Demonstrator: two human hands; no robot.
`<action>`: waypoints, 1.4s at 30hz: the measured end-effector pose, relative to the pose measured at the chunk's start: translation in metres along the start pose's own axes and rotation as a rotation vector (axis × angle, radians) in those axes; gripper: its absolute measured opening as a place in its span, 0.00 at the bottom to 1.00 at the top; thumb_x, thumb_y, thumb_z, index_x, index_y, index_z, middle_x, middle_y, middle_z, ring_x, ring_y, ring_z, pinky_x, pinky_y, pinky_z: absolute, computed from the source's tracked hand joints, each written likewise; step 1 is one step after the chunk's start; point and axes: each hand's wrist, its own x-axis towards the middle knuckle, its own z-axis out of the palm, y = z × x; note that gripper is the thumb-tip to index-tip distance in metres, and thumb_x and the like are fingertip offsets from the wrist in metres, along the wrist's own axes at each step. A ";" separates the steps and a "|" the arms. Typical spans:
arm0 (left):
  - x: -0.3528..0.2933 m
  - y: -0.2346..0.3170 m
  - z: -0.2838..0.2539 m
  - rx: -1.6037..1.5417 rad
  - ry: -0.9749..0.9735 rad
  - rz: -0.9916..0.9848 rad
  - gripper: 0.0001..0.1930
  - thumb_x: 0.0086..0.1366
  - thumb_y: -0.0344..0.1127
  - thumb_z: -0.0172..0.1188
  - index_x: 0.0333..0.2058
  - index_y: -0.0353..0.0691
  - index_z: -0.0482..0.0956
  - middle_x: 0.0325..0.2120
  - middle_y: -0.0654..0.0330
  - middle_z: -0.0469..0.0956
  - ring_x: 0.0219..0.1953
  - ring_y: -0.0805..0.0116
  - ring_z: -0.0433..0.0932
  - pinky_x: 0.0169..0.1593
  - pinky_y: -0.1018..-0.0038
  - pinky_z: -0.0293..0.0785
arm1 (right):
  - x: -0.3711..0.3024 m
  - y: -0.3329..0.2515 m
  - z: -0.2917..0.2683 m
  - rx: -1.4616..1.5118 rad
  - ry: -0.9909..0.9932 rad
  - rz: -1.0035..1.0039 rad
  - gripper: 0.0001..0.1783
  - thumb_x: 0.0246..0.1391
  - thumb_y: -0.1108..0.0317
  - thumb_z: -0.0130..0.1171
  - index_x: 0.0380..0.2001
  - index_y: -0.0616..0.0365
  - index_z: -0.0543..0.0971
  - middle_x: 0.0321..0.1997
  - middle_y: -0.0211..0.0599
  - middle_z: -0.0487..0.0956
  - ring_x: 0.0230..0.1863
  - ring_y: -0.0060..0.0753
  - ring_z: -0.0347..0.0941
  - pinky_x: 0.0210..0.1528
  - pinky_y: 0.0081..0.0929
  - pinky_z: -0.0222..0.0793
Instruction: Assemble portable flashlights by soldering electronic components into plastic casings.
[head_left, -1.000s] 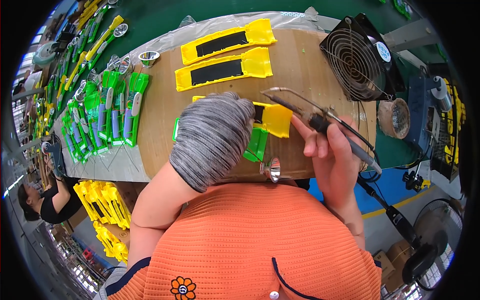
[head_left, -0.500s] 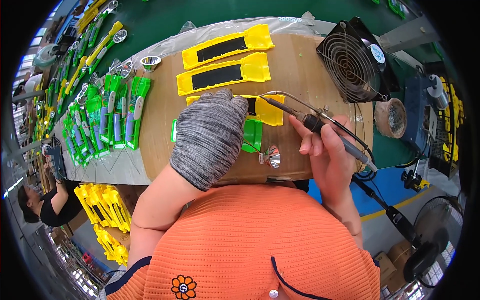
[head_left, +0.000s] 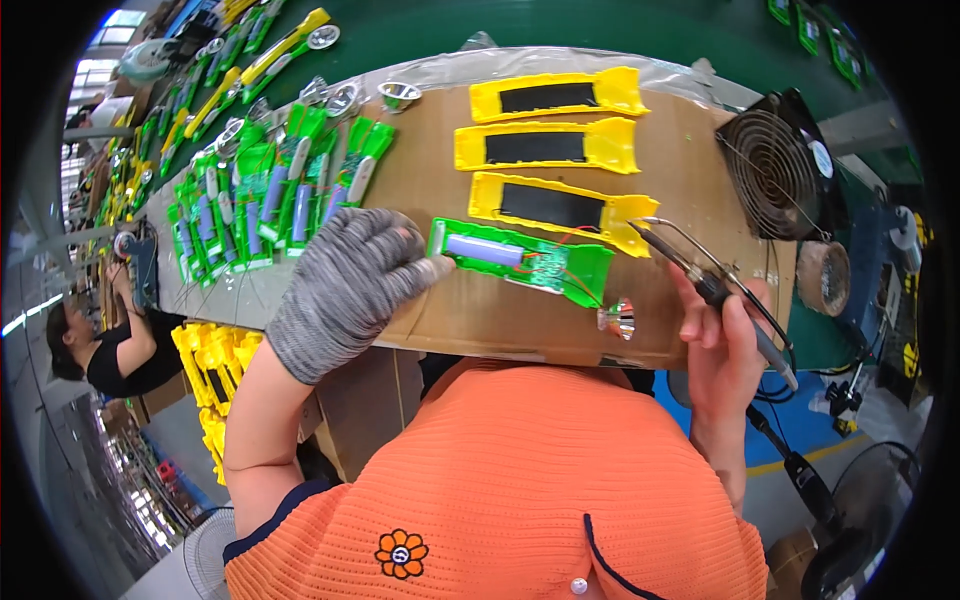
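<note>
The left hand (head_left: 345,285), covered by a grey knitted glove, is laid on the brown work board (head_left: 480,320) with its fingers partly curled; the fingertips are pressed against the near end of a green half-shell (head_left: 520,262), which is steadied rather than gripped. The shell is seen lying open side up near the middle of the board, just in front of the nearest of three yellow half-shells (head_left: 555,205). A pale blue cylindrical cell (head_left: 483,249) and a small green circuit board with thin red wires are seated inside it. A silver reflector cup (head_left: 618,319) is found just beside the shell's wider end, apparently tethered to it by the wires. The bare right hand (head_left: 725,345) is closed around the handle of a soldering iron (head_left: 700,278), held pen-fashion, with the tip raised clear of the shell and pointed toward the yellow parts. A wire-guarded fan (head_left: 775,170) is placed at the right edge of the board, and rows of further green assemblies (head_left: 270,195) are laid out at the left.

The step in hand is judged to be the positioning of the shell for soldering. For the next move, the iron's tip would have to be lowered onto the circuit board's wire joints while the shell is kept pinned flat.
</note>
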 end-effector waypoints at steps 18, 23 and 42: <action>0.044 0.025 0.041 -0.576 0.282 -0.010 0.07 0.56 0.33 0.67 0.35 0.46 0.81 0.28 0.59 0.79 0.34 0.57 0.79 0.37 0.62 0.74 | -0.013 0.006 0.014 -0.082 -0.147 0.114 0.11 0.59 0.73 0.57 0.37 0.60 0.64 0.26 0.47 0.78 0.20 0.30 0.73 0.35 0.33 0.78; 0.050 0.033 0.029 -0.445 0.198 -0.031 0.05 0.56 0.32 0.65 0.33 0.45 0.82 0.27 0.58 0.78 0.33 0.56 0.78 0.36 0.61 0.73 | -0.015 0.001 0.020 -0.195 -0.163 0.146 0.10 0.59 0.75 0.55 0.36 0.59 0.64 0.22 0.38 0.76 0.22 0.26 0.75 0.58 0.45 0.70; 0.053 0.035 0.021 -0.374 0.043 -0.056 0.08 0.56 0.29 0.65 0.36 0.41 0.81 0.32 0.56 0.79 0.37 0.54 0.77 0.42 0.61 0.73 | -0.015 0.009 0.026 -0.378 -0.235 0.103 0.13 0.58 0.76 0.59 0.36 0.57 0.63 0.21 0.28 0.77 0.25 0.19 0.77 0.73 0.50 0.51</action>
